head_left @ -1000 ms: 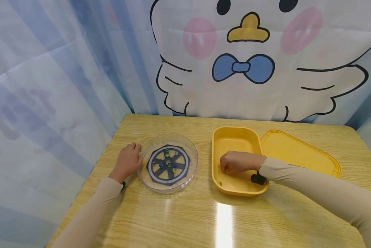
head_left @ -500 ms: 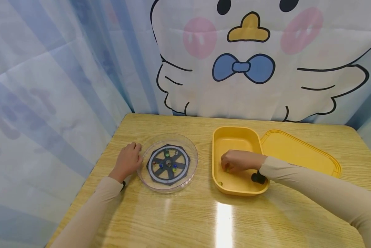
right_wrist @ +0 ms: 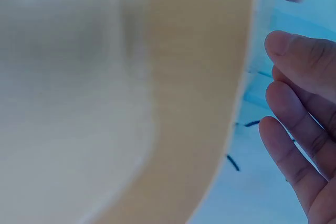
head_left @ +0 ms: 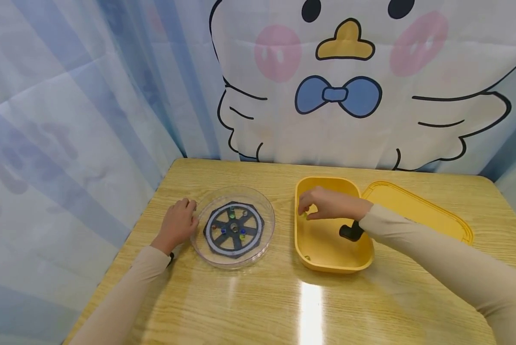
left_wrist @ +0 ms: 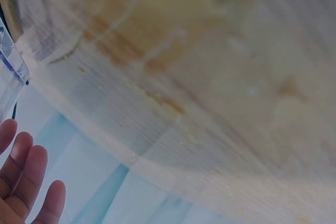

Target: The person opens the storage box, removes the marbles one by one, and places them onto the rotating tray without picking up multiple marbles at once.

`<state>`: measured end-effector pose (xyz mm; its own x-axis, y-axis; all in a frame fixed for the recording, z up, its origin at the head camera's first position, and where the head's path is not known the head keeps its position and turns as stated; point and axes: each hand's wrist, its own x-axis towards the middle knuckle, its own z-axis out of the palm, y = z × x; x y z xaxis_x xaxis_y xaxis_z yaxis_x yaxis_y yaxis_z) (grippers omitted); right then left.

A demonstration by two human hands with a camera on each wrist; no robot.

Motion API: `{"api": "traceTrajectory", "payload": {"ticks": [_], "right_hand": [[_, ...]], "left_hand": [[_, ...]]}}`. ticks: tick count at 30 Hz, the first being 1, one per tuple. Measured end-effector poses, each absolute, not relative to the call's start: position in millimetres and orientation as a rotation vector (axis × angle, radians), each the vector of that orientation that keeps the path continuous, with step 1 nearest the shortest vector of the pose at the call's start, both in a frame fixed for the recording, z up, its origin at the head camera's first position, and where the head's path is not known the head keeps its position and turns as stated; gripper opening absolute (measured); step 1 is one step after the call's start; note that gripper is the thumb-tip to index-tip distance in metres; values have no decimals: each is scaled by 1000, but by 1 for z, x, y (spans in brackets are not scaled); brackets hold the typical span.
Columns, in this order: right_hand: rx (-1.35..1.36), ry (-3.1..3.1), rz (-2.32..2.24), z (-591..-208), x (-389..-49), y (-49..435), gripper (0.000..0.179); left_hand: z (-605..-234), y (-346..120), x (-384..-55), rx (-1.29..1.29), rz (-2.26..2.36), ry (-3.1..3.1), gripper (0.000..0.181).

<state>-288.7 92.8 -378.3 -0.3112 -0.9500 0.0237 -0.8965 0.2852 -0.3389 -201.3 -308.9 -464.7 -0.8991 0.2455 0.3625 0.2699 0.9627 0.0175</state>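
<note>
In the head view, my right hand is over the left side of a yellow box. Its thumb and fingertips pinch a small yellow-green marble. Another small marble lies near the box's front left corner. To the left stands a clear round dish with a dark spoked wheel inside. Several coloured marbles, among them a blue marble, sit on that wheel. My left hand rests at the dish's left rim, and its fingers look relaxed in the left wrist view.
A yellow lid lies behind and right of the box, partly under the right forearm. All of it stands on a wooden table. A printed curtain hangs along the back and left edges.
My right hand has risen from the box floor and moved toward the back left of the box, with the marble between its fingertips. The left hand and dish have stayed put.
</note>
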Motion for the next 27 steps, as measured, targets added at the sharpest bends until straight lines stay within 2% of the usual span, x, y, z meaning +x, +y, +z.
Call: {"api": "traceTrajectory", "payload": {"ticks": [12, 27], "right_hand": [[-1597, 2424, -509, -359, -303, 35, 16], [-1479, 2383, -611, -388, -327, -33, 13]], "left_hand": [[-463, -308, -201, -326, -66, -2823, 10], [-461, -307, -200, -326, -79, -2820, 10]]}}
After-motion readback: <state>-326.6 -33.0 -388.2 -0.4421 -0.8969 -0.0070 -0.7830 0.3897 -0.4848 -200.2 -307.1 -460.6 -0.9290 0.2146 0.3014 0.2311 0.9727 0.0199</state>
